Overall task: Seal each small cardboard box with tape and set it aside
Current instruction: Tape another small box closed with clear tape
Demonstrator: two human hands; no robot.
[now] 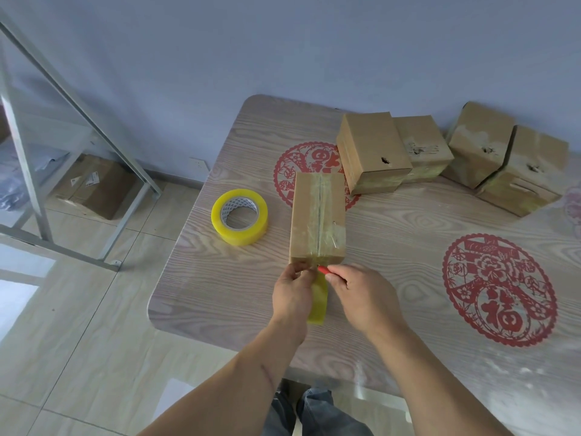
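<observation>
A small cardboard box [317,215] lies on the wooden table [408,234] with clear tape along its top seam. A yellowish tape strip [318,302] hangs from the box's near end. My left hand [294,294] pinches that tape at the box's near edge. My right hand [361,294] grips a red-handled cutter [323,270], whose tip touches the tape beside the left fingers. A yellow tape roll [239,217] lies flat to the left of the box.
Several taped cardboard boxes [372,152] stand along the wall at the table's far side. Red paper-cut decals [500,287] mark the tabletop. A metal shelf frame [37,196] and a larger carton [94,187] are on the floor to the left.
</observation>
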